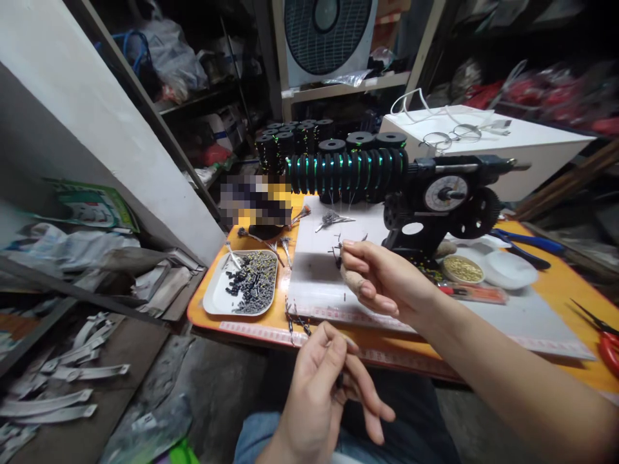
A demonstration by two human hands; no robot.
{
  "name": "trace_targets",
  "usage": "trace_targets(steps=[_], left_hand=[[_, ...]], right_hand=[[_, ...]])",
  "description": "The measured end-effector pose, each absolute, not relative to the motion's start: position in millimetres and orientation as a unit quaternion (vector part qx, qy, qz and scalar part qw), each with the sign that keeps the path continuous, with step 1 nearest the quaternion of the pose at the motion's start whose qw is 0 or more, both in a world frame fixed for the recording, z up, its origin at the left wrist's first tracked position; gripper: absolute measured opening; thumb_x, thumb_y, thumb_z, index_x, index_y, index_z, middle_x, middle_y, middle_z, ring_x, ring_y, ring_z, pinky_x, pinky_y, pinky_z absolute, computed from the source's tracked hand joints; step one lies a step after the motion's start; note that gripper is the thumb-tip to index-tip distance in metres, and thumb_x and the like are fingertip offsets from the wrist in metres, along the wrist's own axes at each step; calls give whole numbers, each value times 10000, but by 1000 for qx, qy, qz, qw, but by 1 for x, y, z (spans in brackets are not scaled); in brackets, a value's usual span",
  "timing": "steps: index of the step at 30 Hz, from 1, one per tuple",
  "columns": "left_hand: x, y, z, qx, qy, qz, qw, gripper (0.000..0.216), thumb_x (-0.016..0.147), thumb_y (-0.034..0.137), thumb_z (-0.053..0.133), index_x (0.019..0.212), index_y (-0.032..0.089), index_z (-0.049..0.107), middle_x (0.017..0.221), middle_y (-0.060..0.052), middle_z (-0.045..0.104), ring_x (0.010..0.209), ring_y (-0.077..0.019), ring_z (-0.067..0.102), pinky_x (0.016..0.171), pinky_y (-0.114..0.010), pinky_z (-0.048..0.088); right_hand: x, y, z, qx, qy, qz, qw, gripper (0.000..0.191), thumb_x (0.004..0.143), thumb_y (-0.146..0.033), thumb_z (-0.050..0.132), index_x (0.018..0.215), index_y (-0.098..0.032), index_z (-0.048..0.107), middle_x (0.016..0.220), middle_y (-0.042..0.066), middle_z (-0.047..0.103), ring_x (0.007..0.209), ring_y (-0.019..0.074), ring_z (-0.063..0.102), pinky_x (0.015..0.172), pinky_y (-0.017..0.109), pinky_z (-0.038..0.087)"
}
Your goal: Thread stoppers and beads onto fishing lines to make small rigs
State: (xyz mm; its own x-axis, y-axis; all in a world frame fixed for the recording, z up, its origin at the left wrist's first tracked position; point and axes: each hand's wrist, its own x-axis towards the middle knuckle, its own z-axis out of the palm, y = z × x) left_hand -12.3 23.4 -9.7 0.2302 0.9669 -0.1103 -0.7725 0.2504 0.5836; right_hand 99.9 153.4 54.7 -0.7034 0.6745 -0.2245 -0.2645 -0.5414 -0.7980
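Observation:
My right hand (380, 280) hovers over the white mat (319, 283) on the orange table, its fingers pinched on a small dark wire piece (337, 256). Lower down, in front of the table edge, my left hand (324, 393) is curled, thumb and forefinger pinched on a tiny dark part (340, 380); its other fingers stick out. A white tray (215, 299) of several small dark parts lies to the left of the mat. Behind the mat stands a black winding machine (435, 200) with a row of green-wound spools (348, 171).
Loose wire bundles (333, 220) lie on the mat. A round dish of brass bits (461, 269), a white lid (510, 269), blue pliers (527, 241) and red scissors (607, 341) sit at the right. Black spools (290, 138) are stacked behind. White strips (62, 386) litter the floor at left.

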Motion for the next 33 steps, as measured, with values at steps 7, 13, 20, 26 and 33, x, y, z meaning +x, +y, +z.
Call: trace_targets(steps=[7,13,20,26,33], left_hand=[[-5,14,-23,184,150,625,744,294,1030,308,319,884,151,520,585,-32,740,517,-172,732,368,-151,522],[-2,11,-33,182,122,632,744,328,1038,296,271,891,149,524,628,-70,763,554,-187,743,403,-155,538],[-1,6,-38,180,109,634,744,321,1037,277,241,872,164,492,658,-103,772,531,-188,738,397,-165,530],[2,3,-45,183,156,622,745,301,1029,335,235,848,189,428,635,-130,761,440,-205,702,355,-205,510],[1,3,-42,199,100,638,737,331,1039,263,185,890,166,464,720,-134,780,529,-168,734,423,-177,542]], right_hand=[[98,152,55,-260,-393,842,261,391,933,-384,450,599,-185,413,418,-36,526,200,20,295,206,92,201],[98,153,54,-259,-395,843,259,395,939,-377,441,596,-183,422,423,-29,538,202,21,297,209,93,212],[99,152,54,-256,-397,843,259,406,953,-374,420,596,-181,427,425,-30,538,201,23,303,208,95,213],[99,153,54,-254,-398,842,261,395,940,-383,447,600,-184,420,426,-35,530,204,22,294,205,94,204],[100,153,54,-254,-401,840,261,387,934,-394,455,609,-188,412,429,-40,524,208,20,288,205,93,199]])
